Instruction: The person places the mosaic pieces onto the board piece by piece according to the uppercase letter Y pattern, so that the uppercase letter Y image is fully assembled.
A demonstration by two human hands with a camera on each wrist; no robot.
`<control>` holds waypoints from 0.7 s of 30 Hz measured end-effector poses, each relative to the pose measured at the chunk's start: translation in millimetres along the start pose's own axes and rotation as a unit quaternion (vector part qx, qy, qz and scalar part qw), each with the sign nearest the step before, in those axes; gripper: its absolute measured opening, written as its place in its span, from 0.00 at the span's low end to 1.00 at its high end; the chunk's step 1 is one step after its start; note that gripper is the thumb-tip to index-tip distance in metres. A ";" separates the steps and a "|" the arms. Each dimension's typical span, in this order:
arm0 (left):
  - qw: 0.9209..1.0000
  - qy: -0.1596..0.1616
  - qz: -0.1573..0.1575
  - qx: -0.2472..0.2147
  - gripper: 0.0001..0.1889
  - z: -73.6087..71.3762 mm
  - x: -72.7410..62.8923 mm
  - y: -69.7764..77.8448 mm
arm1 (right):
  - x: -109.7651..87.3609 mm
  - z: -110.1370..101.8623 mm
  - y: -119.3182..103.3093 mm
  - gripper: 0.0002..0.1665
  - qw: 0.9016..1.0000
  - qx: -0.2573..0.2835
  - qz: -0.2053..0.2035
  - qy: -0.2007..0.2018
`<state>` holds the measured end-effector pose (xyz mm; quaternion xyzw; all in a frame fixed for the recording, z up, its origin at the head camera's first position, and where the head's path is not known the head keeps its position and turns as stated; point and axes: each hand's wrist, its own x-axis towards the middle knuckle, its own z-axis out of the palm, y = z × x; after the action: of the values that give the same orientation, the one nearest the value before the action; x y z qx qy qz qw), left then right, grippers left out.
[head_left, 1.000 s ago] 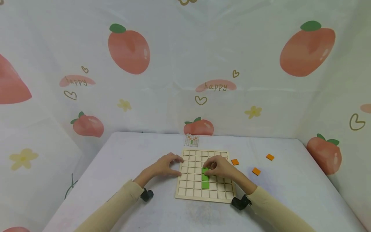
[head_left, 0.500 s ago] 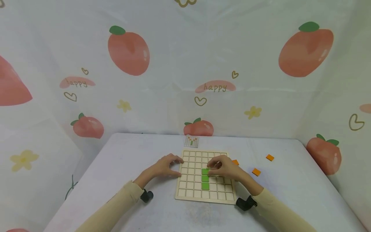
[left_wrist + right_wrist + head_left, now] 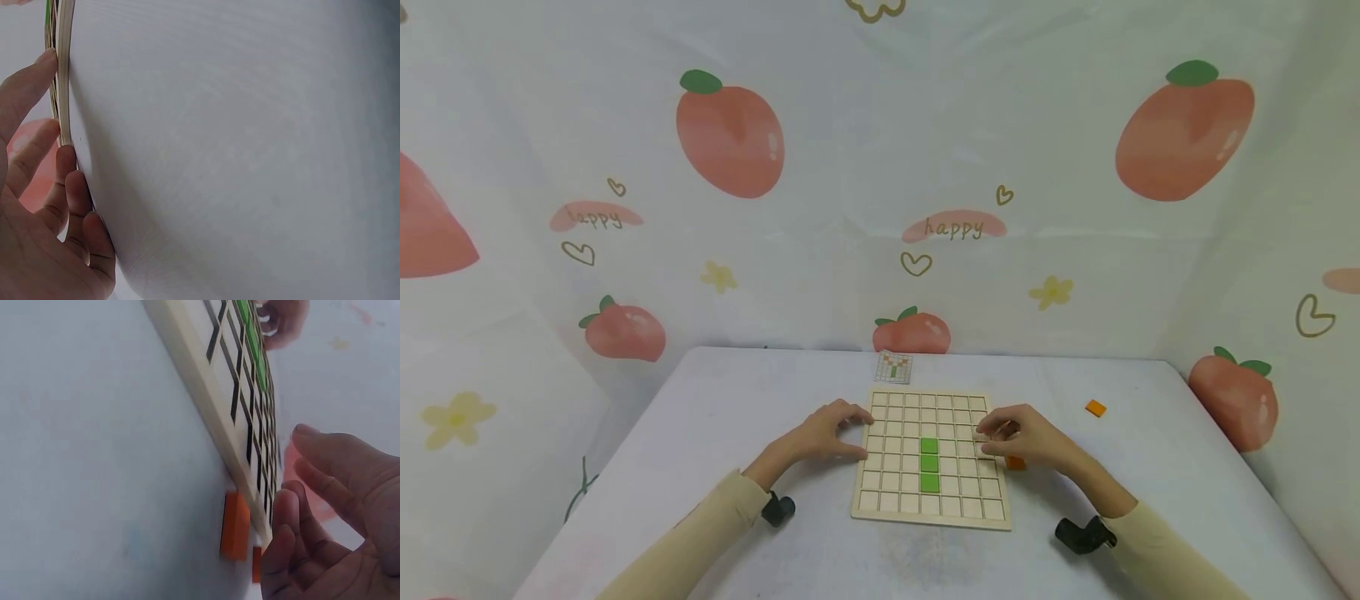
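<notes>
A pale wooden grid board (image 3: 901, 502) lies flat on the white table. Three green tiles (image 3: 929, 482) sit in a vertical column in its cells. My left hand (image 3: 829, 432) rests thumb and fingertips against the board's left edge; the left wrist view shows the fingertips (image 3: 49, 56) touching that side. Over the right edge hovers my right hand (image 3: 1028, 435), fingers loosely bent with nothing between them. An orange tile (image 3: 1015, 462) shows just below that hand, beside the board. In the right wrist view, two orange tiles (image 3: 235, 525) lie near the board's edge.
Another orange tile (image 3: 1096, 408) lies farther right on the table. A small printed grid card (image 3: 893, 367) with orange and green squares lies behind the board. A white cloth (image 3: 820, 275) printed with fruit hangs at the back.
My right hand has moved right, from over the green column to the board's right edge, uncovering the top green tile and several cells. My left hand has stayed at the left edge.
</notes>
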<state>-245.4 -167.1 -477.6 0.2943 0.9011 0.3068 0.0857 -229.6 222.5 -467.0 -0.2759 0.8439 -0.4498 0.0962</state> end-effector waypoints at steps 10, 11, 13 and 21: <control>1.000 0.004 0.017 0.008 0.26 0.7 0.0 -1.4 | -26.5 -27.4 14.5 0.15 1.000 -0.009 0.021 0.004; 1.000 0.004 0.017 0.008 0.26 0.7 -0.1 -1.5 | -28.9 -29.8 15.3 0.15 1.000 -0.009 0.026 0.006; 1.000 0.004 0.017 0.005 0.26 0.9 -0.3 -0.9 | -33.3 -33.9 16.6 0.16 0.999 -0.012 0.031 0.010; 1.000 0.000 0.014 0.003 0.27 -1.0 -0.8 1.9 | -46.0 -46.7 17.0 0.17 0.999 -0.020 0.039 0.015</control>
<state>-244.1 -166.9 -475.8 0.3074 0.8976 0.3053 0.0808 -217.1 288.4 -457.8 -0.2380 0.8643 -0.4326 0.0956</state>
